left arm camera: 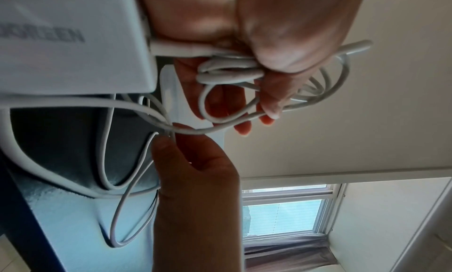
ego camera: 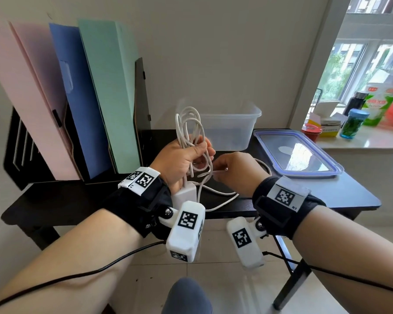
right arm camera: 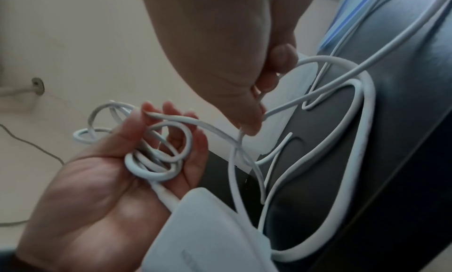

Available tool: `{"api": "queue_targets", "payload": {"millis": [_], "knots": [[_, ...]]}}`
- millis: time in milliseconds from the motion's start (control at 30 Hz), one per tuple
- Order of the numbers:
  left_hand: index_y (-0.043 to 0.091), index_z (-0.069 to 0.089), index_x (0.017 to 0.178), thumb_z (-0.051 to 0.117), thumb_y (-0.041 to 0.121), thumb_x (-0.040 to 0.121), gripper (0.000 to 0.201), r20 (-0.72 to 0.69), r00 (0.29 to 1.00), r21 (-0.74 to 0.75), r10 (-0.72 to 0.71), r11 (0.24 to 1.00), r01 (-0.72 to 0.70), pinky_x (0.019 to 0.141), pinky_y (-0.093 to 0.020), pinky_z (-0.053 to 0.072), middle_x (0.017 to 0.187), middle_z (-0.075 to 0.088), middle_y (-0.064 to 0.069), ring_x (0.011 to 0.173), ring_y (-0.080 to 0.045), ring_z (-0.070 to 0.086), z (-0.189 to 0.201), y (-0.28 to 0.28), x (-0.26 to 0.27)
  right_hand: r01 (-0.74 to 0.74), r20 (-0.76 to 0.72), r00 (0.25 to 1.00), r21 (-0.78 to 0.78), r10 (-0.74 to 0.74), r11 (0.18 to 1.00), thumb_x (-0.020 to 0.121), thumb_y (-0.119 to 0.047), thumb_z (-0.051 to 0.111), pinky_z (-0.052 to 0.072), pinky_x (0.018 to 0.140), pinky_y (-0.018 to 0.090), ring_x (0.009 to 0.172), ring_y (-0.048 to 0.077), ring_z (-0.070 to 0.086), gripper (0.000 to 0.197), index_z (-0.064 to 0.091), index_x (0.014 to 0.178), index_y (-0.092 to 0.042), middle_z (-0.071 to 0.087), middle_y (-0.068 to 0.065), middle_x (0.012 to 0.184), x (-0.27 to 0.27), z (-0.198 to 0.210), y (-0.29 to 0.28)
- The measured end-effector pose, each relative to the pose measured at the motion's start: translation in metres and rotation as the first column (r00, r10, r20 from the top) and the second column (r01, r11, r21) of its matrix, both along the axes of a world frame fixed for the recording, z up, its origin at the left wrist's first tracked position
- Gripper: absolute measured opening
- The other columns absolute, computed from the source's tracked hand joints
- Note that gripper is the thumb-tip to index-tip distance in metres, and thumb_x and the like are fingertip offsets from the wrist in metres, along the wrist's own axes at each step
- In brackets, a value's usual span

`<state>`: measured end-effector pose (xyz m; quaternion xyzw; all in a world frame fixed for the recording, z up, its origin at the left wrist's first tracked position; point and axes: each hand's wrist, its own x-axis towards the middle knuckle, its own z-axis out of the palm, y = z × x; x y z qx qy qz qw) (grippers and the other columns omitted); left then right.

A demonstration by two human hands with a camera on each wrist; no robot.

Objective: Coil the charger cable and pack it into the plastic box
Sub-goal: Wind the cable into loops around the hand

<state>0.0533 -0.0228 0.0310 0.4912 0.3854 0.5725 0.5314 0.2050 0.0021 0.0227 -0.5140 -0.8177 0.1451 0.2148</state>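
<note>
My left hand (ego camera: 186, 155) holds up a bundle of white charger cable (ego camera: 187, 123) loops, fingers curled round them (right arm camera: 156, 160). The white charger brick (ego camera: 184, 193) hangs below that hand, close under the palm (left arm camera: 73, 44). My right hand (ego camera: 229, 168) pinches a thin strand of the same cable (right arm camera: 249, 129) just right of the bundle. Loose cable (ego camera: 222, 200) trails over the black table (ego camera: 340, 196). The clear plastic box (ego camera: 229, 130) stands open behind the hands.
The box's blue-rimmed lid (ego camera: 297, 152) lies on the table to the right. Pink, blue and green folders (ego camera: 77, 98) stand in a black rack at the left. Bottles and packets (ego camera: 354, 118) crowd the windowsill at the right.
</note>
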Motion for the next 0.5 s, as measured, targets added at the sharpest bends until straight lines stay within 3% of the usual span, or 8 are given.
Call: {"api": "queue_targets", "payload": {"millis": [100, 167, 233, 333, 500], "knots": [[0.009, 0.060, 0.080, 0.048, 0.006, 0.092, 0.018, 0.029, 0.999, 0.005, -0.045, 0.999, 0.045, 0.070, -0.029, 0.055, 0.067, 0.067, -0.005, 0.070, -0.019, 0.066, 0.001, -0.002, -0.002, 0.004, 0.112, 0.994, -0.013, -0.003, 1.000, 0.082, -0.024, 0.063, 0.040, 0.068, 0.024, 0.076, 0.017, 0.055, 0.014, 0.069, 0.094, -0.021, 0.063, -0.002, 0.080, -0.001, -0.001, 0.003], [0.008, 0.060, 0.080, 0.047, 0.007, 0.092, 0.018, 0.036, 0.998, 0.001, -0.050, 0.999, 0.050, 0.069, -0.031, 0.055, 0.064, 0.066, -0.004, 0.067, -0.021, 0.066, 0.002, -0.004, -0.003, 0.037, 0.101, 0.994, -0.014, -0.036, 0.999, 0.084, -0.028, 0.062, 0.039, 0.063, 0.024, 0.075, 0.017, 0.054, 0.011, 0.068, 0.090, -0.020, 0.061, -0.002, 0.076, 0.000, -0.001, 0.006], [0.009, 0.060, 0.079, 0.048, 0.008, 0.092, 0.018, 0.040, 0.999, -0.007, -0.024, 1.000, 0.024, 0.064, -0.029, 0.055, 0.062, 0.064, -0.003, 0.063, -0.020, 0.064, 0.003, -0.005, -0.006, 0.109, 0.002, 0.994, -0.020, -0.109, 0.994, 0.084, -0.029, 0.061, 0.040, 0.060, 0.024, 0.073, 0.018, 0.055, 0.009, 0.064, 0.080, -0.022, 0.059, -0.003, 0.071, 0.004, -0.001, 0.010], [0.012, 0.059, 0.073, 0.051, 0.011, 0.092, 0.020, 0.018, 0.999, 0.000, 0.049, 0.999, -0.049, 0.062, -0.031, 0.051, 0.059, 0.061, 0.000, 0.058, -0.018, 0.060, 0.003, -0.002, -0.009, 0.274, -0.204, 0.938, -0.062, -0.281, 0.960, 0.082, -0.027, 0.062, 0.042, 0.068, 0.026, 0.077, 0.022, 0.057, 0.014, 0.061, 0.073, -0.017, 0.060, 0.001, 0.071, 0.015, 0.000, 0.025], [0.017, 0.056, 0.068, 0.059, 0.010, 0.087, 0.020, -0.078, 0.981, 0.028, 0.179, 0.984, -0.177, 0.055, -0.027, 0.047, 0.055, 0.054, 0.002, 0.052, -0.013, 0.057, 0.004, 0.001, -0.015, 0.410, -0.404, 0.803, -0.158, -0.438, 0.898, 0.080, -0.023, 0.059, 0.047, 0.070, 0.033, 0.079, 0.028, 0.058, 0.017, 0.063, 0.079, -0.006, 0.063, 0.009, 0.077, 0.028, -0.003, 0.040]]}}
